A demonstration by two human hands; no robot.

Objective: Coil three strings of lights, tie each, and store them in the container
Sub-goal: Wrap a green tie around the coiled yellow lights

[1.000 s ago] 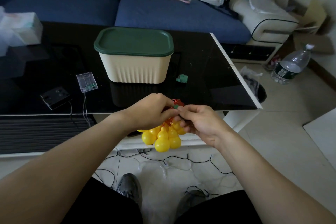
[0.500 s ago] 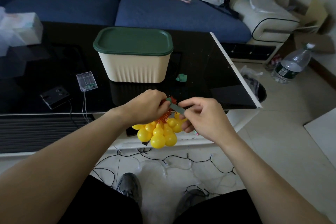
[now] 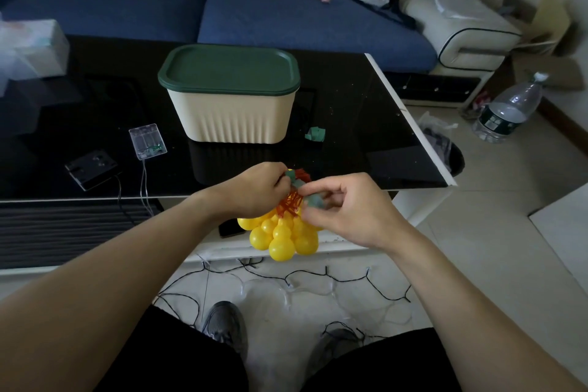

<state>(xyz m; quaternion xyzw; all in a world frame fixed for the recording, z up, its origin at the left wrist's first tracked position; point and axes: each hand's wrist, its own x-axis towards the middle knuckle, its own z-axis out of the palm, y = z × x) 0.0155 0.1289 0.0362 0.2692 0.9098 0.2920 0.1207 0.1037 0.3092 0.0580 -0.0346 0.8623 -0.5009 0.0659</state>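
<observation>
While the bundle of yellow bulbs [image 3: 281, 234] hangs just off the near edge of the black table [image 3: 366, 137], the left hand [image 3: 254, 192] pinches the gathered orange wire [image 3: 291, 204] at its top, and the right hand [image 3: 345, 212] pinches a green tie [image 3: 313, 200] wrapped across it. It looks light: smooth, gourd-shaped plastic shells, hard and slippery, on thin springy wire that would likely uncoil if released, so the wire neck is the place to hold. Beyond stands the ribbed cream container [image 3: 235, 118], its green lid [image 3: 229, 68] still on. Another string [image 3: 318, 277], thin and dark, sprawls limp on the floor.
</observation>
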